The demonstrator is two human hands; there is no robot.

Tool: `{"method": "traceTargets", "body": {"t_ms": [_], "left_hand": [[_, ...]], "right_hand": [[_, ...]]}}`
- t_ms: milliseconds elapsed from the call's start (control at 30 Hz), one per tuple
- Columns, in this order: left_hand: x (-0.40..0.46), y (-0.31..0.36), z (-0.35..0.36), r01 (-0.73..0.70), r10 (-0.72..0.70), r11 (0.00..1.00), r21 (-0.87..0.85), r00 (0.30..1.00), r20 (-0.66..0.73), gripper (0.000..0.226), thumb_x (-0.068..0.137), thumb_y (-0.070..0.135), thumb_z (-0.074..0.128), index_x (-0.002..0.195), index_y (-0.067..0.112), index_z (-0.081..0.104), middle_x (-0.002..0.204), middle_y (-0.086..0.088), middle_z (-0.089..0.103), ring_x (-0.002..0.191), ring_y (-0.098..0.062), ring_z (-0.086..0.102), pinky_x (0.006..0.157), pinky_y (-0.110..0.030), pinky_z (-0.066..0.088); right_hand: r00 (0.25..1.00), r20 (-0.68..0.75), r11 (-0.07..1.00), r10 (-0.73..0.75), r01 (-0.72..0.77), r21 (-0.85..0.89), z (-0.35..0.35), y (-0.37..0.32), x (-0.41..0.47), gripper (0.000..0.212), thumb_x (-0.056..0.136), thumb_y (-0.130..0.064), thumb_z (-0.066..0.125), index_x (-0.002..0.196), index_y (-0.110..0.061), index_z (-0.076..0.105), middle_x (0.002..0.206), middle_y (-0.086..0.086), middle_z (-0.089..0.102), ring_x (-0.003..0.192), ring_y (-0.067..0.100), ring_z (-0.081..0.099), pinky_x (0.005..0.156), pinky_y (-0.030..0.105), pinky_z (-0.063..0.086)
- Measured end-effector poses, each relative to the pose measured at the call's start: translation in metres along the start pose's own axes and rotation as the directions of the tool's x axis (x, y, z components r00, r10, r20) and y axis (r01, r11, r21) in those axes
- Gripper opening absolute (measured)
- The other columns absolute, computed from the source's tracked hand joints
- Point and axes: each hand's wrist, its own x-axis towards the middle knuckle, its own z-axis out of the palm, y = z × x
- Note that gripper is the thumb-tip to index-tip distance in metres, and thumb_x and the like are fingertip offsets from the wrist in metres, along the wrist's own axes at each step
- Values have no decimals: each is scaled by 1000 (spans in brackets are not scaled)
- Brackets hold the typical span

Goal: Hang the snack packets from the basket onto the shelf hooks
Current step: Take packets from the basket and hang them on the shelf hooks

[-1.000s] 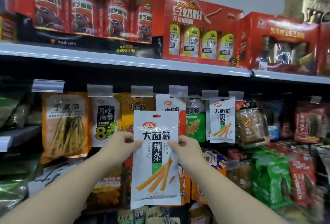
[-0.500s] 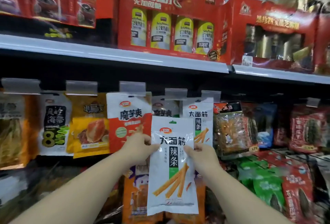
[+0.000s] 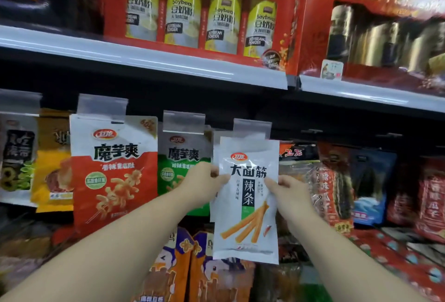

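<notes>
Pinching white packet (image 3: 248,195) edges, both hands raised.

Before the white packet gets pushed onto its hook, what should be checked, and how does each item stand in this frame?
1. Both hands grip: left hand and right hand pinch the white packet at its sides: ok.
2. Packet upright, print facing out: ok.
3. Packet top raised to the clear price tag holder: ok.
4. Hang hole lined up with hook tip: cannot tell, the hook is hidden.
5. Matching packets already on that hook: cannot tell.
6. Neighbouring green packet clear of the path: ok.
</notes>
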Motion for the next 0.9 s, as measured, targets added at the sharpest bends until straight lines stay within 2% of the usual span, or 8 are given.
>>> {"method": "traceTargets", "body": {"t_ms": [133, 300, 400, 500, 567, 700, 800, 900], "left_hand": [[10, 5, -2, -27, 21, 998, -50, 993, -114, 40, 95, 34, 55, 87, -4, 62, 67, -2, 56, 53, -12, 45, 49, -24, 34], [15, 9, -2, -1, -7, 998, -57, 990, -142, 42, 95, 33, 56, 92, -9, 61, 64, -2, 54, 48, -10, 44, 49, -23, 34], [20, 8, -1, 13, -18, 999, -37, 991, -133, 41, 94, 32, 57, 91, -8, 62, 66, -4, 53, 47, -8, 48, 48, -21, 35], [24, 3, 0, 26, -33, 998, -55, 993, -117, 41, 93, 32, 59, 90, -9, 62, 66, -5, 54, 65, -19, 58, 53, -24, 43], [25, 0, -1, 32, -38, 998, -58, 993, -112, 41, 93, 32, 58, 87, -9, 61, 65, -6, 53, 68, -23, 57, 57, -29, 45], [27, -2, -4, 30, -35, 999, -45, 994, -101, 35, 93, 33, 58, 75, 3, 59, 68, -10, 54, 66, -23, 55, 60, -30, 46], [32, -5, -2, 44, -47, 998, -37, 995, -93, 38, 93, 33, 59, 81, -3, 61, 75, -14, 60, 69, -25, 58, 61, -33, 49], [37, -10, 2, 62, -63, 998, -22, 995, -83, 37, 93, 35, 59, 78, 1, 59, 75, -12, 58, 72, -26, 60, 62, -34, 50]], "right_hand": [[997, 11, 997, -78, 78, 14, -1, -13, 13, 17, 89, -24, 65, 82, -9, 69, 94, 21, 71, 83, 39, 68, 82, 51, 55], [996, 20, 996, -87, 87, 3, -1, -13, 23, 23, 89, -28, 65, 83, -5, 67, 98, 25, 68, 75, 32, 66, 82, 52, 53], [996, 29, 997, -79, 79, -6, -2, -13, 29, 32, 89, -30, 64, 91, 2, 64, 102, 29, 64, 72, 29, 61, 80, 47, 53], [996, 62, 998, -67, 68, -2, -1, -12, 34, 28, 91, -29, 62, 88, -2, 67, 99, 26, 67, 71, 25, 57, 73, 39, 51], [995, 78, 997, -70, 71, -14, 2, -9, 36, 31, 91, -29, 61, 90, 1, 66, 91, 28, 66, 70, 21, 52, 68, 35, 47], [996, 73, 998, -59, 60, -9, 6, -5, 41, 34, 91, -31, 61, 93, 3, 64, 101, 29, 64, 72, 22, 52, 80, 47, 54], [996, 63, 998, -62, 64, -29, 9, -1, 47, 34, 91, -31, 61, 89, 2, 64, 97, 29, 65, 70, 22, 52, 69, 37, 48], [997, 53, 996, -61, 65, -62, 12, 4, 52, 34, 92, -31, 59, 89, 3, 65, 90, 27, 66, 70, 23, 53, 71, 38, 50]]}}
